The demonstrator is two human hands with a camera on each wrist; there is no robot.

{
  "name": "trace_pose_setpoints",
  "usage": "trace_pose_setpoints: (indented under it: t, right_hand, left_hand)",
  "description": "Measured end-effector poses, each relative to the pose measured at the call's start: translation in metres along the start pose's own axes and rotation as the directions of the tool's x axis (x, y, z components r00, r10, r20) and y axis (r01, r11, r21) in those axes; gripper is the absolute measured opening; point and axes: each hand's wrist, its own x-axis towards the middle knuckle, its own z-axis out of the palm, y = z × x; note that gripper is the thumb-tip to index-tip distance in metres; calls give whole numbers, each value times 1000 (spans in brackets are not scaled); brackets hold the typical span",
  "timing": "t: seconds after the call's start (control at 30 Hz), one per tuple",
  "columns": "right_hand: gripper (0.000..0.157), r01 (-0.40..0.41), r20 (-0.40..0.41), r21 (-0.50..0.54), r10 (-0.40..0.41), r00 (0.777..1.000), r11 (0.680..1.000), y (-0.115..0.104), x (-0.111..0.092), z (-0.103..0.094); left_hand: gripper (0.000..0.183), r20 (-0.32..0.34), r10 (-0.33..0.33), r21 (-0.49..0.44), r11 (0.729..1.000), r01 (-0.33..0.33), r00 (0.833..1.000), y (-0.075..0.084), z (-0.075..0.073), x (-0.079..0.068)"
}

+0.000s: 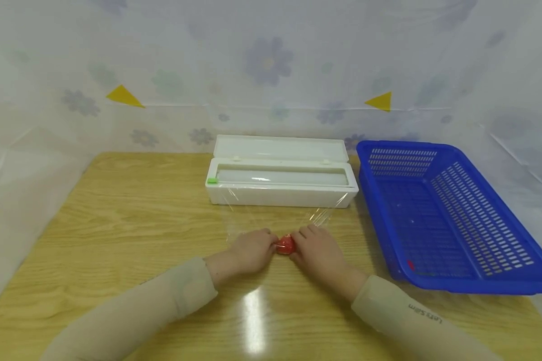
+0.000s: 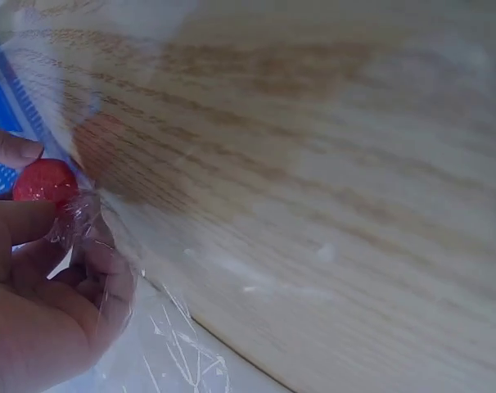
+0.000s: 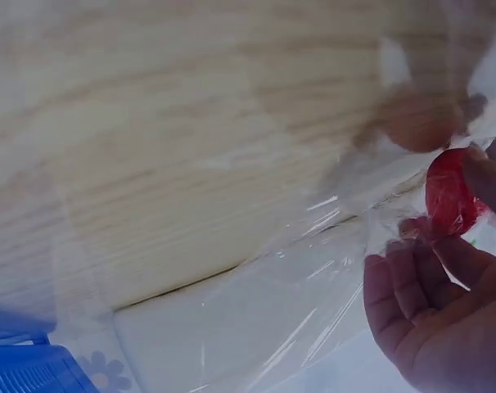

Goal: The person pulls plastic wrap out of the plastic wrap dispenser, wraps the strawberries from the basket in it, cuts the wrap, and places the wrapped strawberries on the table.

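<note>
A small red round thing point(image 1: 286, 244), wrapped in clear cling film point(image 3: 320, 270), is held between the two hands low over the table. The left hand point(image 1: 255, 250) pinches bunched film at the red thing's left side; the left wrist view shows the crumpled film at its fingers. On the other side, the right hand point(image 1: 318, 250) grips the red thing between thumb and finger, its other fingers loosely curled in the right wrist view. From the hands the film stretches back to a white cling film dispenser box point(image 1: 282, 197), whose lid point(image 1: 280, 148) stands raised.
To the right sits a blue plastic basket point(image 1: 374, 205) with slotted sides, and a small red piece point(image 1: 410, 264) shows at its near left corner. A green slider point(image 1: 212, 180) is on the dispenser's left end. Behind the wooden table point(image 1: 131, 215) hangs a flowered curtain point(image 1: 271, 95).
</note>
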Motion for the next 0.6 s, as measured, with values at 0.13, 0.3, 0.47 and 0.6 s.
trace_pose_setpoints:
  t: [0.13,0.3,0.47,0.6]
  right_hand:
    - [33,5,16,68,-6,1000,998,5,3,-4]
    - [35,-1,32,146,-4,999,989,8,7,-7]
    - [36,-47,72,204,33,997,978,8,10,-10]
    - [33,-107,130,243,77,989,964,9,13,-11]
  left_hand:
    - [22,-10,-8,-91,996,7,1000,-4,1,1]
    - [21,-16,-19,-195,981,16,1000,-7,0,4]
    - [24,-24,-47,-278,960,38,999,-7,-1,5]
    - [22,-40,-84,-314,947,68,996,-5,-3,7]
